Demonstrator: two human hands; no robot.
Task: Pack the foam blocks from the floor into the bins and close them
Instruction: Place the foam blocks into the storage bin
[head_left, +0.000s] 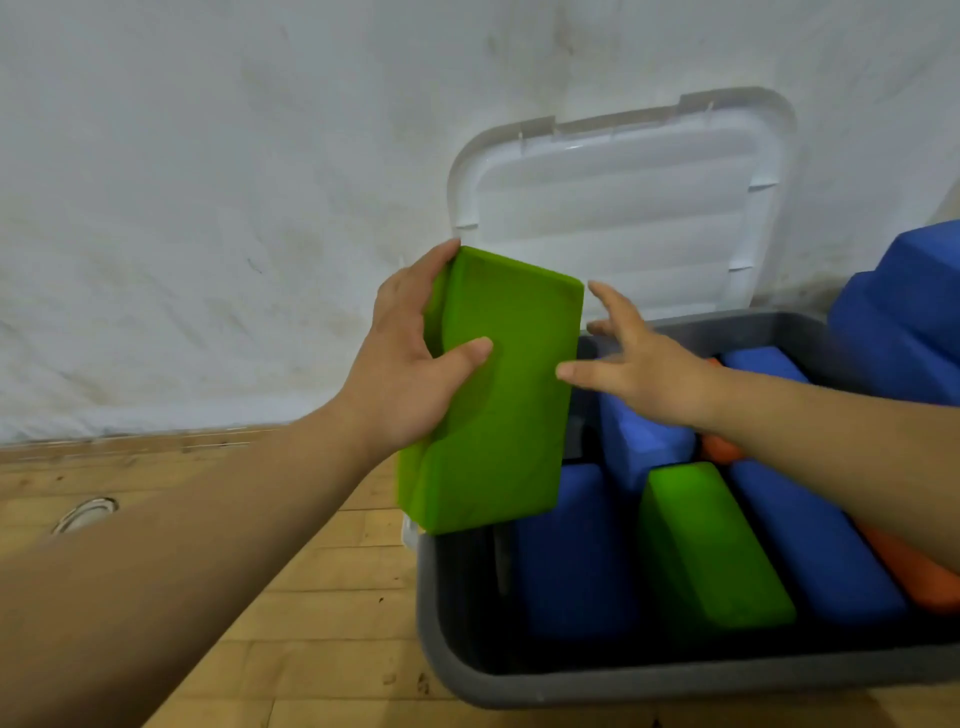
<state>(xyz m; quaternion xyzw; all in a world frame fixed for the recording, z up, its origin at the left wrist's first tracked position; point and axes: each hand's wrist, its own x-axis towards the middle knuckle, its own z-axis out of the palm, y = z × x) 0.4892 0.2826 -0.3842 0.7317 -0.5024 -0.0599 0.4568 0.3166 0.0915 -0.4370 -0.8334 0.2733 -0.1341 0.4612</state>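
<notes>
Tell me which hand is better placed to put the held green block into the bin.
Probably left: left hand grips the green block above the bin; right hand is open, holding nothing.

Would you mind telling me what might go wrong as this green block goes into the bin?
1. Only the left hand grips the green foam block, which hangs over the left rim of the grey bin; it might clip the rim and drop onto the floor.
2. The bin already looks crowded, so this one may sit high and keep the white lid from closing.
</notes>
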